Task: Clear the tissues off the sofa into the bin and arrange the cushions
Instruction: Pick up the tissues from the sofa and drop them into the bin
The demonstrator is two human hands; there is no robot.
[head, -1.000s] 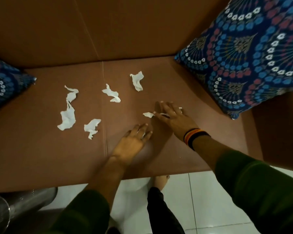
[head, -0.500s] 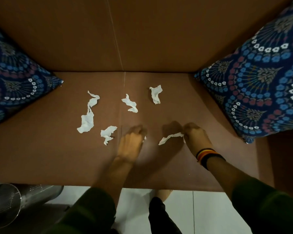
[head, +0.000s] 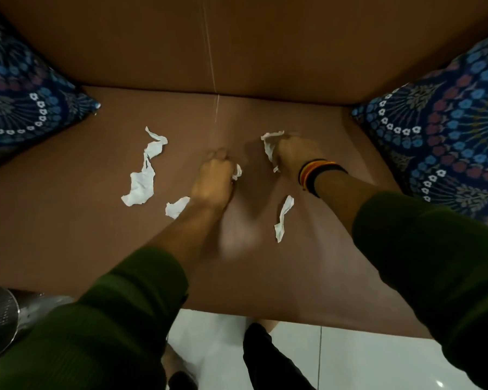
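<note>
On the brown flat-seated sofa (head: 68, 220), both hands work near the middle of the seat, just in front of the backrest. The left hand (head: 214, 178) is curled into a fist, knuckles up, with a small scrap of white tissue (head: 236, 172) showing at its right edge; it grips that scrap. The right hand (head: 292, 153) is likewise closed, clutching a crumpled white tissue (head: 269, 144) that sticks out on its left side and hangs below the fist. A stack of black, orange and yellow bangles (head: 313, 171) sits on the right wrist. Both forearms emerge from dark green ribbed sleeves (head: 434, 263).

Loose tissues on the seat:
- long twisted white tissue strip (head: 145, 173), left of the left hand, well apart from it;
- small torn white tissue piece (head: 176, 206), touching or partly hidden under the left wrist; cannot tell which;
- narrow white tissue strip (head: 283, 218), between the two forearms, nearer the right.

A blue patterned cushion (head: 26, 108) lies at the left end of the seat; a second blue patterned cushion (head: 448, 136) leans at the right end. Neither is touched. A shiny metal mesh bin (head: 0, 313) stands on the floor at the lower left, beside the sofa's front edge, partly hidden by the left sleeve. White floor tiles (head: 350, 361) show below the seat.
</note>
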